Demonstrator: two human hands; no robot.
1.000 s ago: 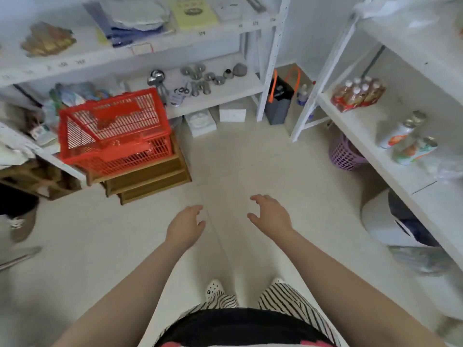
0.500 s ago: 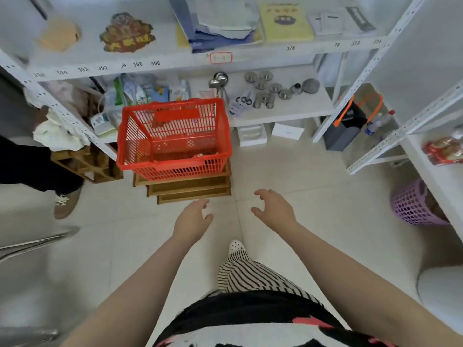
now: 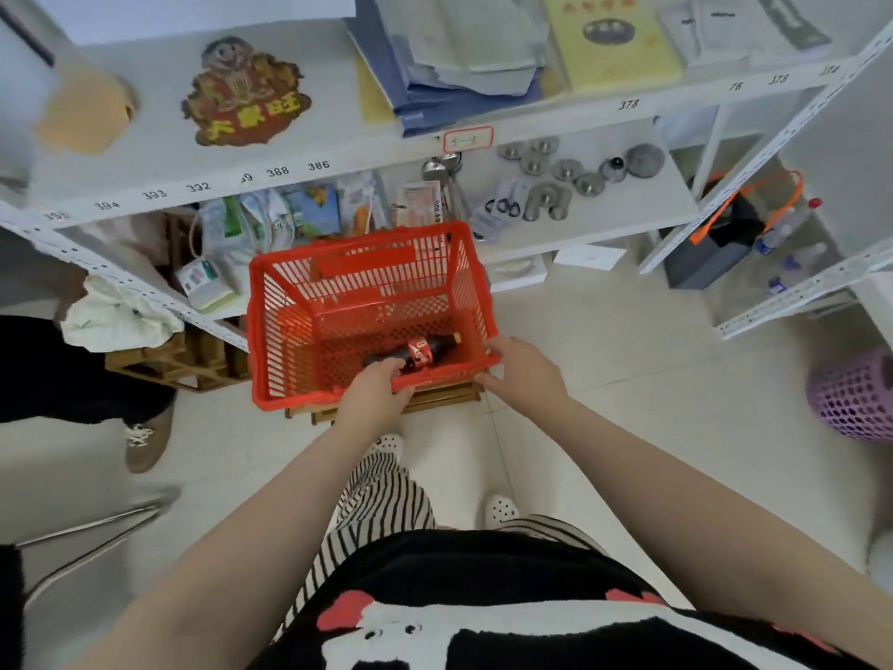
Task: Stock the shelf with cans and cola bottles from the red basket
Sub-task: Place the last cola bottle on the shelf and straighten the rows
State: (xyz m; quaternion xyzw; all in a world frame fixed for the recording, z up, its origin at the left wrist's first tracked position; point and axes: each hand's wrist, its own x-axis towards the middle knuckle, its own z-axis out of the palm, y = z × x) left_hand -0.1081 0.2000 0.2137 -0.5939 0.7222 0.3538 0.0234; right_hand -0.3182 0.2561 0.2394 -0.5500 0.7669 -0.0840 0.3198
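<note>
The red basket [image 3: 309,331] sits on a stack of wooden trays in front of the white shelf [image 3: 604,229]. One cola bottle [image 3: 425,350] with a red label and yellow cap lies on the basket's floor near the front wall. My left hand [image 3: 374,394] reaches over the near rim, and its fingers curl down onto the bottle's bottom end. My right hand [image 3: 524,374] clasps the basket's near right corner, thumb on the rim and fingers below. No cans show in the basket.
The wooden trays [image 3: 435,403] stick out under the basket. Another person's leg and shoe [image 3: 145,437] stand at the left, beside a metal chair leg [image 3: 92,529]. A purple basket [image 3: 855,398] sits on the floor at the right. A grey bag [image 3: 715,249] stands by the shelf post.
I have stepped closer to the basket. Both hands moved forward from open air: the left went into the basket onto the bottle, the right onto the basket's corner.
</note>
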